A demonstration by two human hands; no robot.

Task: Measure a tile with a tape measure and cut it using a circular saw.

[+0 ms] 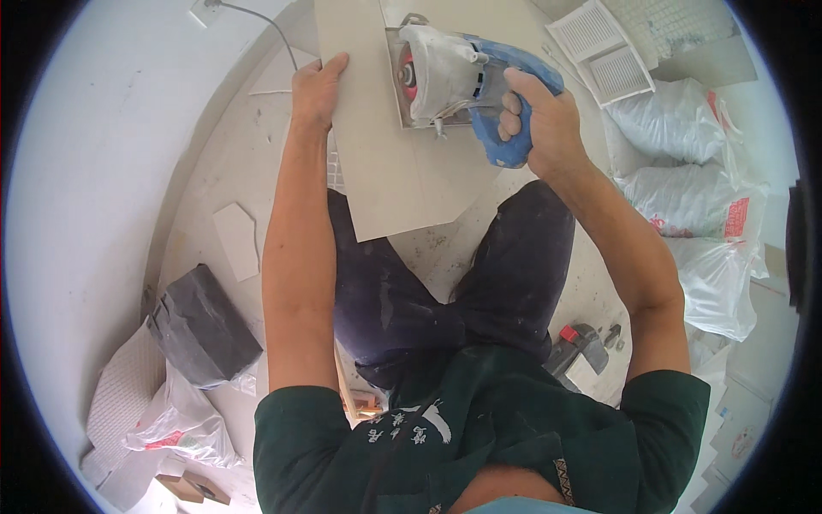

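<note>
A beige flat board or tile extends away from me above my knees, its near end cut at an angle. My left hand grips its left edge, with the thumb lying on top. On the board rests a handheld circular saw with a dusty silver guard, a red-centred blade hub and a blue body. My right hand is wrapped around the saw's blue handle. A line runs along the board near the saw's base plate. The blade's cutting edge is hidden.
Stuffed white sacks line the right side, near a white louvred panel. At left lie an offcut, a dark grey package and a plastic bag. A cable hangs along the wall. A red-and-black tool sits by my right hip.
</note>
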